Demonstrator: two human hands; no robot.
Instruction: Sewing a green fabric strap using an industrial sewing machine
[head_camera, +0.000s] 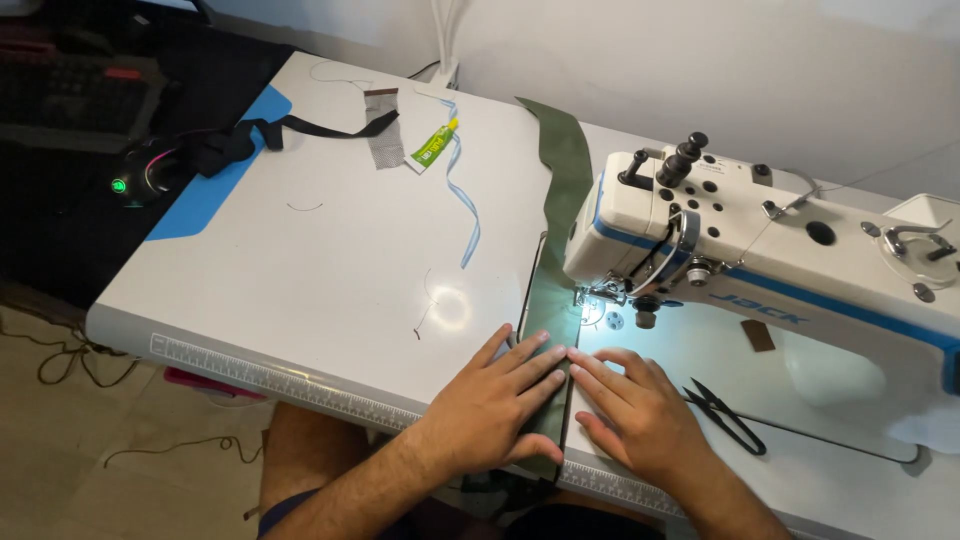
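A long strip of dark green fabric (560, 175) runs from the far side of the white table (330, 280), under the needle of a white and blue sewing machine (760, 250), to the near edge. My left hand (495, 405) lies flat on the near end of the strip, fingers spread and pointing toward the needle. My right hand (635, 415) rests flat just to its right, its fingertips touching the strip's right edge on the lit machine bed. Neither hand grips anything.
Black thread snips (725, 415) lie right of my right hand. Further back are a small green glue tube (432, 148), a light blue ribbon (465, 200), a grey mesh piece (382, 135), a black strap (250, 135) and a blue mat (215, 185). Loose threads lie about.
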